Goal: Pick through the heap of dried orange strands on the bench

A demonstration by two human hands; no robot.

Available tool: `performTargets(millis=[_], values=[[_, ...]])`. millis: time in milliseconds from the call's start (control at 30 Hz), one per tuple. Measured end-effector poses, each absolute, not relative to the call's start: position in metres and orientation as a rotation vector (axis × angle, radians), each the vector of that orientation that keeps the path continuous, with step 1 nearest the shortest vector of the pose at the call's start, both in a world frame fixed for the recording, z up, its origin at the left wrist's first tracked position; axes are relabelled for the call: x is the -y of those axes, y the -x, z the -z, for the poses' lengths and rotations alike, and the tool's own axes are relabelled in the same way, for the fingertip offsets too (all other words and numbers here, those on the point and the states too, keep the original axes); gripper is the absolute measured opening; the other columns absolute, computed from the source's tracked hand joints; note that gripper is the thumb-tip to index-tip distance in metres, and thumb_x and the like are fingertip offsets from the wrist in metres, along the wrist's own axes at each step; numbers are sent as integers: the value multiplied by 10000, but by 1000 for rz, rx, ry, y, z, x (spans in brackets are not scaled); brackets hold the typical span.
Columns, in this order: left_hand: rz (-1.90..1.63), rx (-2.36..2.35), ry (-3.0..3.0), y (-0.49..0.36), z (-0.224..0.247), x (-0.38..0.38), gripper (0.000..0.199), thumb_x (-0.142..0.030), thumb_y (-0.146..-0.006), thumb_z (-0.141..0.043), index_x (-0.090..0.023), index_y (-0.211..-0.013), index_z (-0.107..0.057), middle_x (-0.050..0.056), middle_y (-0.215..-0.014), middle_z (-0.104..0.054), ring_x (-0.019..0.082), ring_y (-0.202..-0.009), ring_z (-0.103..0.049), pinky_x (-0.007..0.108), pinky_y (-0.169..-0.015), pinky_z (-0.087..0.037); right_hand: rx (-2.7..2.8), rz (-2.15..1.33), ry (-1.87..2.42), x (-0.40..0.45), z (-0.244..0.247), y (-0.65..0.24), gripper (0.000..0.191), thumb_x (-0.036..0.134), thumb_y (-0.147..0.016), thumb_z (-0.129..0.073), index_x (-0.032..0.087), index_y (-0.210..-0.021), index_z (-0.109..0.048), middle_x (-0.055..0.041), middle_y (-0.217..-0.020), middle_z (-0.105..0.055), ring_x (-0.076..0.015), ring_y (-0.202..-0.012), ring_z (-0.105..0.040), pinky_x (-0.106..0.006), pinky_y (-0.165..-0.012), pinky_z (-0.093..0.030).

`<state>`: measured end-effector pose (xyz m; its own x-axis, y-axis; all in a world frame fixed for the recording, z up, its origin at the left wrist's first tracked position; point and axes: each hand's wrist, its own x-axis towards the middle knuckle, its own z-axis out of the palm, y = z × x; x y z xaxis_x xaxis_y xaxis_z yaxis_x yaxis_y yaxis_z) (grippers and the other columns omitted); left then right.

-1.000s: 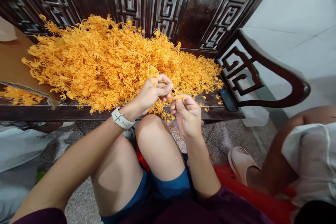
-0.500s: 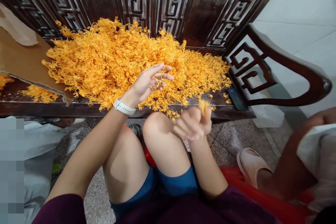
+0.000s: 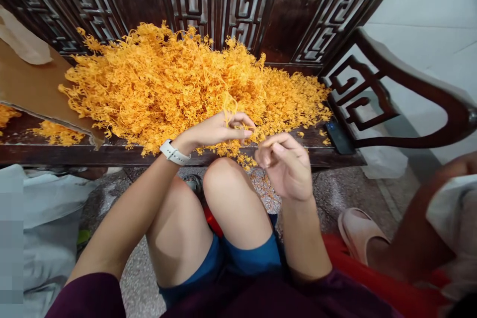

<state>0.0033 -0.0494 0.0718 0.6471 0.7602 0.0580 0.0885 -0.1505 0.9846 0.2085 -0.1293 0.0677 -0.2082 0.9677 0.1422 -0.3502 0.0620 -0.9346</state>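
Note:
A large heap of orange, thin-branched plastic sprigs (image 3: 167,79) lies on the dark wooden bench. In front of the heap, my left hand (image 3: 219,129), wearing a white wristband, has its fingers closed on an orange plastic sprig (image 3: 229,104) whose loops stick up above the hand. To its right, over the bench's front edge, my right hand (image 3: 286,166) has bent fingers with the tips together, a short gap from the left fingertips. Whether anything sits between those right fingertips is too small to tell.
A brown cardboard piece (image 3: 44,89) leans at the left, with more orange bits by it. A phone (image 3: 341,136) lies beside the carved armrest (image 3: 410,89). Orange bits litter the floor (image 3: 266,189). Another person's leg (image 3: 421,223) is at the right, grey cloth at the left.
My right hand has turned and come up near my left; the orange piece seen in it no longer shows. My left hand has dropped slightly and its fingers have closed around a sprig.

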Motion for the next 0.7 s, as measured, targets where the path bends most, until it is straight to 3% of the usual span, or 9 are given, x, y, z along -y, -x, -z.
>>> performTargets(millis=[100, 233, 300, 367, 433, 533, 600, 700], values=[[-555, -628, -1728, -5, -74, 52, 349, -406, -876, -770, -180, -1139, -728, 51, -997, -744, 167, -904, -665, 309, -835, -503, 1248, -1131, 874, 122, -68, -212, 120, 366, -918, -757, 286, -1007, -741, 1, -763, -596, -159, -659, -513, -328, -640, -432], [-499, -524, -1742, -3, -75, 53, 408, -375, -836, -807, -210, -1199, -723, 81, -1184, -740, 222, -1114, -676, 364, -998, -521, 1408, -963, 1052, 113, -53, -212, 550, 325, -803, -886, 345, -1307, -667, -45, -1187, -619, -194, -919, -585, -355, -805, -523], [-450, -479, -1760, -1, -74, 53, 425, -349, -804, -832, -227, -1199, -733, 78, -1187, -746, 229, -1117, -690, 355, -988, -534, 1406, -956, 1112, 110, -44, -213, 609, 366, -811, -880, 359, -1367, -633, -55, -1241, -607, -202, -945, -581, -354, -795, -531], [-383, -436, -1782, 0, -73, 52, 410, -325, -793, -837, -248, -1187, -749, 67, -1150, -761, 222, -1066, -713, 325, -930, -552, 1433, -926, 1137, 108, -37, -215, 470, 409, -865, -830, 337, -1305, -681, -51, -1169, -639, -196, -920, -582, -341, -775, -517], [-328, -423, -1809, 1, -72, 52, 356, -312, -822, -808, -267, -1172, -765, 53, -1133, -772, 211, -1046, -723, 298, -900, -550, 1520, -919, 1131, 107, -34, -218, 227, 441, -964, -715, 278, -1113, -766, -39, -985, -674, -182, -851, -588, -328, -751, -492], [-331, -464, -1850, 2, -73, 52, 298, -338, -889, -745, -268, -1177, -778, 41, -1117, -779, 194, -1028, -717, 273, -887, -529, 1613, -927, 1137, 107, -34, -224, 377, 463, -1053, -565, 214, -849, -761, -12, -723, -621, -148, -667, -541, -299, -634, -423], [-369, -541, -1849, 4, -76, 51, 325, -391, -922, -714, -240, -1205, -771, 49, -1033, -776, 159, -858, -693, 250, -765, -508, 1656, -872, 1185, 107, -33, -231, 371, 466, -1041, -588, 203, -827, -740, 4, -667, -583, -132, -603, -495, -287, -578, -368], [-446, -689, -1798, 8, -80, 50, 388, -488, -979, -632, -183, -1176, -767, 52, -899, -741, 84, -596, -518, 223, -569, -391, 1742, -834, 1229, 108, -32, -242, 340, 466, -1017, -634, 196, -849, -753, 6, -668, -575, -128, -601, -482, -284, -576, -356]])
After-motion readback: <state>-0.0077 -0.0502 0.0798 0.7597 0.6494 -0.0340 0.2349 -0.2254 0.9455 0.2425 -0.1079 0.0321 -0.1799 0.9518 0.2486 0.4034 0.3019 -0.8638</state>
